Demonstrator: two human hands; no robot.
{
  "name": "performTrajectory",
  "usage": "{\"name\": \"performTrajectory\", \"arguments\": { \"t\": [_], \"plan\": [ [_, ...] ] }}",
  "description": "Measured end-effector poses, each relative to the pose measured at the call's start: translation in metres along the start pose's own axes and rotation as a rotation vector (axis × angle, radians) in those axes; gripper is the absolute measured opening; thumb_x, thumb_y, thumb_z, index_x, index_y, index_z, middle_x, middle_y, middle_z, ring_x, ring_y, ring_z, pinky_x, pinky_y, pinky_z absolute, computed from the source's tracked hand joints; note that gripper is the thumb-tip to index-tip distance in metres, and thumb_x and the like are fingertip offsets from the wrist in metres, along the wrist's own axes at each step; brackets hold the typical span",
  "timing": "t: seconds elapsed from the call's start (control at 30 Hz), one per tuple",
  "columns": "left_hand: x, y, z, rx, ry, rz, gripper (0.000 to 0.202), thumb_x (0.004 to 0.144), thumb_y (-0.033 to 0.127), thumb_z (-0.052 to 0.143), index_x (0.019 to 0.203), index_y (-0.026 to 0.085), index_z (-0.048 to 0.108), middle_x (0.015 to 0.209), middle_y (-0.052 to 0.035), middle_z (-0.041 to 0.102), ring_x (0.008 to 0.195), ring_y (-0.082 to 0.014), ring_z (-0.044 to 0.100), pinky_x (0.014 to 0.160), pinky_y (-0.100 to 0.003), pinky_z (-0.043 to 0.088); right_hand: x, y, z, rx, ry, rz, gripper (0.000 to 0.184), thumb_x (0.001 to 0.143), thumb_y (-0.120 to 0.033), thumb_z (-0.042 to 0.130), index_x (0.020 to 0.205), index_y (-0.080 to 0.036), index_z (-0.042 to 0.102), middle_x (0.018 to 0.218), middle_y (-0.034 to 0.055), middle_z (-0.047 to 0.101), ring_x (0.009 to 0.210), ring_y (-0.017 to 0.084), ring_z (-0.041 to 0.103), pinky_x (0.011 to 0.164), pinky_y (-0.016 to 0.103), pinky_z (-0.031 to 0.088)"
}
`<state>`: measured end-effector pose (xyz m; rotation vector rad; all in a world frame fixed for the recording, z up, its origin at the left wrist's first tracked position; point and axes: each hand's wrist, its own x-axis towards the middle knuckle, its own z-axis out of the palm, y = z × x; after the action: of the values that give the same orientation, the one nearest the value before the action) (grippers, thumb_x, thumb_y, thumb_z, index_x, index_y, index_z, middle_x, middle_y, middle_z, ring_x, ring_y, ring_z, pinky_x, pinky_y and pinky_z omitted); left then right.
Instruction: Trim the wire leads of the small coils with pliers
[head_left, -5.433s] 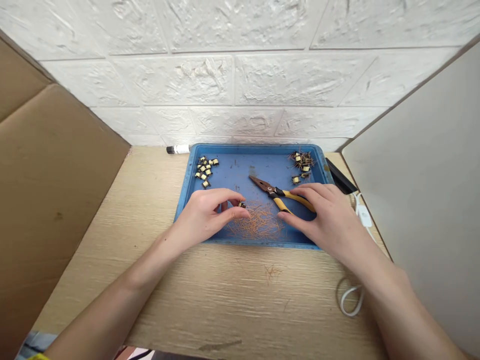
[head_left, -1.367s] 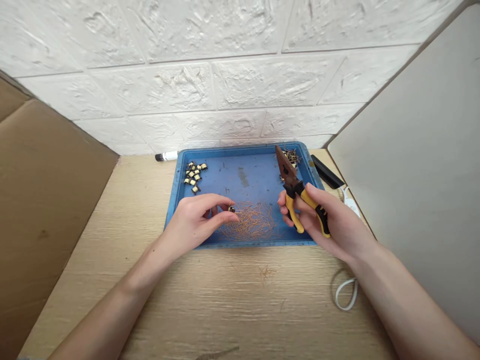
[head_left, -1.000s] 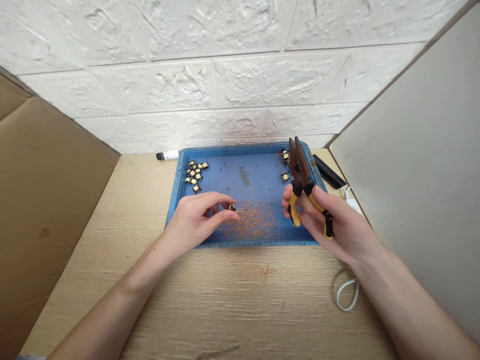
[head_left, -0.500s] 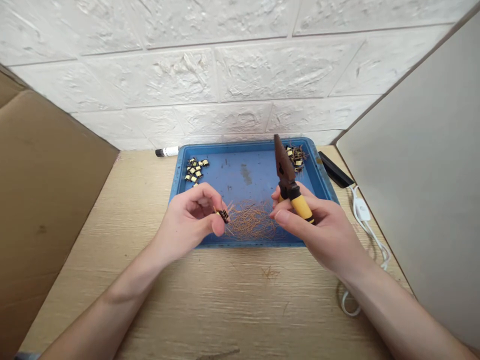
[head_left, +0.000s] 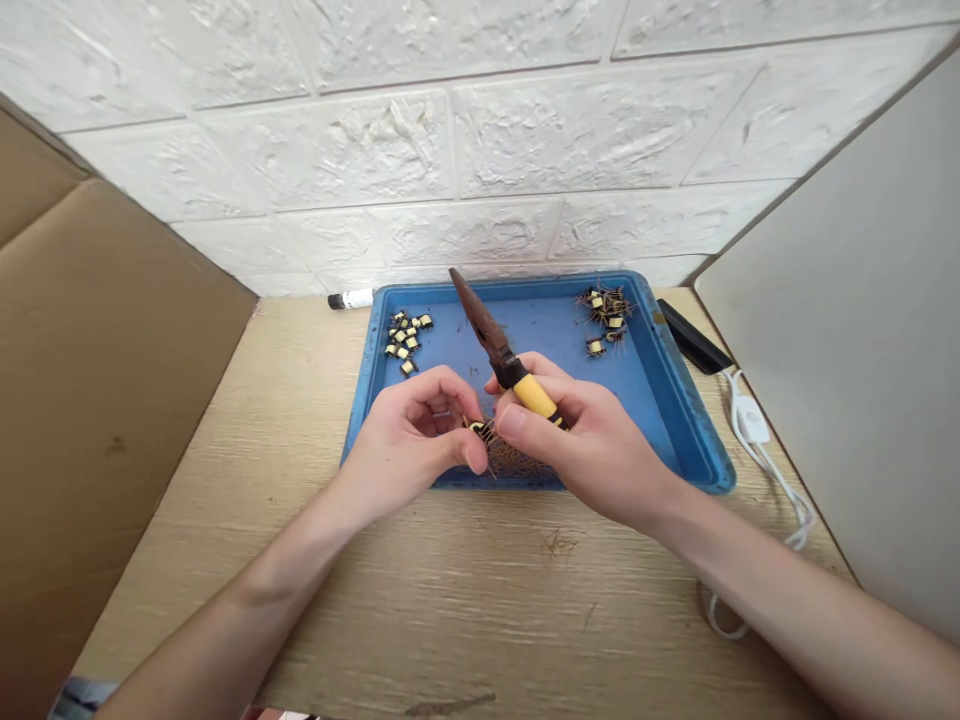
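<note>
Pliers [head_left: 498, 347] sat in our right hand [head_left: 596, 435], fingers wrapped round the yellow handle, dark tip pointing up and leftward. Our left hand [head_left: 412, 440] pinched a small black-and-yellow component [head_left: 478, 428] between thumb and fingers, near loose coppery wires [head_left: 517, 462] in the blue tray [head_left: 540, 325]. We had both hands close together by the tray's front edge.

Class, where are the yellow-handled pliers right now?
In the head view, the pliers are in the right hand, over the blue tray, close to the left hand.
</note>
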<state>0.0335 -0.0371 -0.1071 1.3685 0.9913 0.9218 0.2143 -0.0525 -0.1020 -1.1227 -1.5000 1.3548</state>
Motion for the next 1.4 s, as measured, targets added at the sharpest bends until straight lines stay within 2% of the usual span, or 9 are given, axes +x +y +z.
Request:
{"name": "performTrajectory", "arguments": {
  "t": [0.2, 0.33, 0.43, 0.6, 0.77, 1.03, 1.23, 1.33, 1.4],
  "plan": [
    [0.000, -0.002, -0.001, -0.016, 0.034, 0.033, 0.063, 0.056, 0.069, 0.094, 0.068, 0.020, 0.057, 0.061, 0.0040, 0.060, 0.053, -0.0101, 0.051, 0.049, -0.023, 0.044, 0.003, 0.006, 0.006, -0.027, -0.026, -0.051, 0.029, 0.093, -0.036, 0.065, 0.068, -0.022, 0.069, 0.097, 0.0031, 0.064, 0.089, 0.014, 0.060, 0.080, 0.029, 0.052],
    [0.001, -0.002, -0.003, -0.061, -0.004, 0.023, 0.061, 0.057, 0.068, 0.095, 0.070, 0.019, 0.060, 0.060, 0.0049, 0.059, 0.053, -0.0099, 0.052, 0.051, -0.022, 0.047, 0.002, 0.008, 0.006, -0.036, -0.011, -0.077, 0.026, 0.093, -0.036, 0.065, 0.072, -0.022, 0.070, 0.101, 0.0036, 0.065, 0.093, 0.015, 0.062, 0.084, 0.031, 0.053],
    [0.001, -0.003, -0.005, -0.080, -0.054, 0.014, 0.056, 0.065, 0.065, 0.093, 0.075, 0.019, 0.063, 0.063, 0.0031, 0.063, 0.056, -0.0105, 0.057, 0.054, -0.022, 0.050, 0.001, 0.009, 0.005, -0.043, 0.001, -0.084, 0.024, 0.094, -0.036, 0.065, 0.075, -0.022, 0.069, 0.101, 0.0040, 0.065, 0.094, 0.016, 0.063, 0.084, 0.032, 0.053],
    [0.001, -0.007, -0.008, -0.053, -0.096, -0.024, 0.041, 0.075, 0.051, 0.091, 0.076, 0.019, 0.065, 0.072, -0.0002, 0.070, 0.064, -0.0129, 0.064, 0.062, -0.024, 0.056, 0.001, 0.010, 0.003, -0.044, 0.012, -0.093, 0.025, 0.095, -0.036, 0.063, 0.075, -0.022, 0.067, 0.100, 0.0044, 0.065, 0.093, 0.016, 0.063, 0.083, 0.033, 0.054],
    [0.000, -0.009, -0.007, -0.085, -0.090, -0.046, 0.032, 0.076, 0.038, 0.092, 0.078, 0.019, 0.067, 0.071, 0.0012, 0.069, 0.062, -0.0112, 0.061, 0.061, -0.022, 0.055, 0.001, 0.010, 0.003, -0.048, 0.025, -0.105, 0.023, 0.096, -0.032, 0.062, 0.076, -0.022, 0.065, 0.100, 0.0044, 0.065, 0.092, 0.016, 0.063, 0.081, 0.031, 0.054],
    [-0.001, -0.009, -0.008, -0.144, -0.102, -0.076, 0.039, 0.079, 0.051, 0.089, 0.082, 0.018, 0.068, 0.071, 0.0036, 0.064, 0.063, -0.0074, 0.057, 0.059, -0.015, 0.050, 0.002, 0.009, 0.002, -0.067, 0.075, -0.125, 0.022, 0.095, -0.028, 0.062, 0.075, -0.021, 0.067, 0.099, 0.0042, 0.065, 0.089, 0.014, 0.062, 0.080, 0.028, 0.054],
    [-0.001, -0.010, -0.011, -0.137, -0.188, -0.100, 0.042, 0.084, 0.056, 0.083, 0.098, 0.019, 0.071, 0.078, 0.0017, 0.069, 0.067, -0.0091, 0.064, 0.065, -0.017, 0.057, 0.001, 0.009, 0.002, -0.054, 0.082, -0.157, 0.024, 0.096, -0.027, 0.063, 0.075, -0.022, 0.072, 0.098, 0.0047, 0.067, 0.093, 0.015, 0.064, 0.079, 0.027, 0.056],
    [-0.001, -0.008, -0.011, -0.089, -0.245, -0.129, 0.050, 0.082, 0.065, 0.078, 0.092, 0.017, 0.070, 0.075, 0.0001, 0.069, 0.065, -0.0111, 0.063, 0.062, -0.021, 0.058, 0.001, 0.009, 0.002, -0.058, 0.073, -0.182, 0.026, 0.098, -0.025, 0.062, 0.074, -0.022, 0.071, 0.093, 0.0034, 0.067, 0.092, 0.014, 0.065, 0.079, 0.026, 0.056],
    [-0.002, -0.007, -0.010, -0.068, -0.262, -0.138, 0.051, 0.084, 0.066, 0.077, 0.085, 0.016, 0.069, 0.073, -0.0010, 0.069, 0.064, -0.0116, 0.063, 0.061, -0.021, 0.058, 0.002, 0.010, 0.002, -0.071, 0.071, -0.203, 0.026, 0.098, -0.024, 0.062, 0.073, -0.021, 0.070, 0.092, 0.0029, 0.067, 0.090, 0.013, 0.065, 0.079, 0.025, 0.057]
  ]
}}
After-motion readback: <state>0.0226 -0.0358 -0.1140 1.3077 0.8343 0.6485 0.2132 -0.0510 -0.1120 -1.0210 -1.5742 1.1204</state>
